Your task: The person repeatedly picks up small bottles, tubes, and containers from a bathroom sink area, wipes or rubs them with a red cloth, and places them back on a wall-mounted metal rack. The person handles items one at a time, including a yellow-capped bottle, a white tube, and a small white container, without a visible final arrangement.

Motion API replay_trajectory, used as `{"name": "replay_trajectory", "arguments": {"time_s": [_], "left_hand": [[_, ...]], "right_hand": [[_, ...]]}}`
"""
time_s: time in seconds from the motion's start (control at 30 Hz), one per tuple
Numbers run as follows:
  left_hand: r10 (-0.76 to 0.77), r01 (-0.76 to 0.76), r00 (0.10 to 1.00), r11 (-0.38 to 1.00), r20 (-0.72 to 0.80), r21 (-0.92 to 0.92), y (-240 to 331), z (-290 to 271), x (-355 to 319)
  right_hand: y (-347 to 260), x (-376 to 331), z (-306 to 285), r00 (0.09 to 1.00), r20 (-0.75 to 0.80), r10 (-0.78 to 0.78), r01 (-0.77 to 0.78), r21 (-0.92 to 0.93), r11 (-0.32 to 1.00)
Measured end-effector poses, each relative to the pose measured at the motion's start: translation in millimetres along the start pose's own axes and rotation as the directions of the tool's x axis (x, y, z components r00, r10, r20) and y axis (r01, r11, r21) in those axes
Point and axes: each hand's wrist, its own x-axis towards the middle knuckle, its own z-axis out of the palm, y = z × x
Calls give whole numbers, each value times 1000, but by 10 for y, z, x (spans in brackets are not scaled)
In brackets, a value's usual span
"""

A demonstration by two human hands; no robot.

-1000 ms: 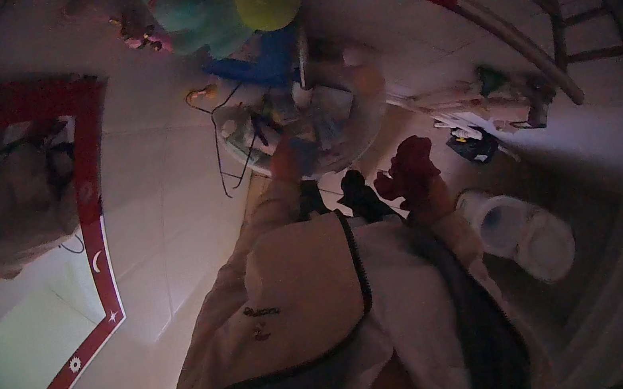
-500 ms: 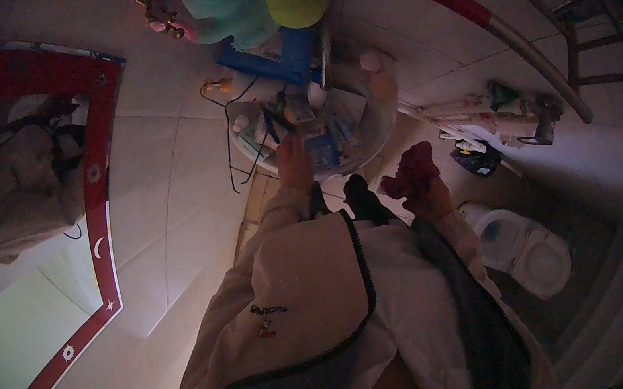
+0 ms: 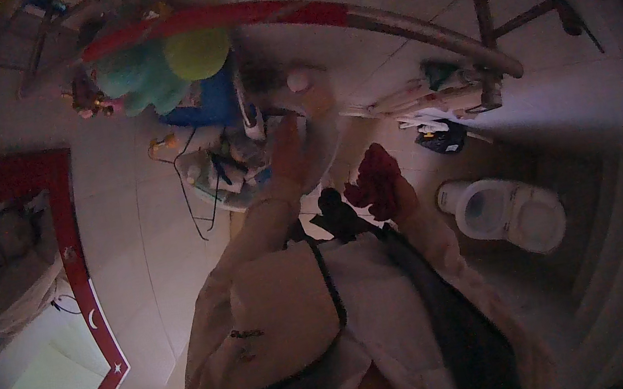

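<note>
Near centre, the right hand (image 3: 405, 198) clutches red cloth (image 3: 377, 183); left hand (image 3: 288, 152), grip unclear, could brush and topple clutter (image 3: 228, 173).

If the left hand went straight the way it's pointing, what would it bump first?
The left hand would probably meet the pale pinkish round thing ahead of it, but the picture is dim and depth is unclear.

One left hand (image 3: 286, 148), one right hand (image 3: 406, 198), one dark red cloth (image 3: 376, 182), one toilet (image 3: 504, 214), one red-framed mirror (image 3: 16, 263), one black bag (image 3: 444, 141), one yellow-green round item (image 3: 198, 53); small clutter (image 3: 226, 172) is too dim to count.
</note>
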Motion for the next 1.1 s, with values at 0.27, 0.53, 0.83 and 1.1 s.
{"name": "replay_trajectory", "arguments": {"time_s": [0.27, 0.53, 0.83, 1.1], "left_hand": [[-137, 123, 989, 974, 61, 188, -175, 375, 1025], [-178, 145, 975, 962, 132, 231, -484, 768, 1333], [-81, 74, 996, 969, -23, -237, -284, 220, 948], [-109, 67, 994, 735, -21, -675, 524, -81, -319]], "right_hand": [[92, -251, -283, 997, -69, 18, -11, 106, 994], [114, -319, -390, 996, -85, 25, -13, 141, 990], [-139, -157, -149, 985, -80, -152, 162, 134, 978], [-463, 97, 1136, 279, 630, -724, 785, -584, -206]]}}
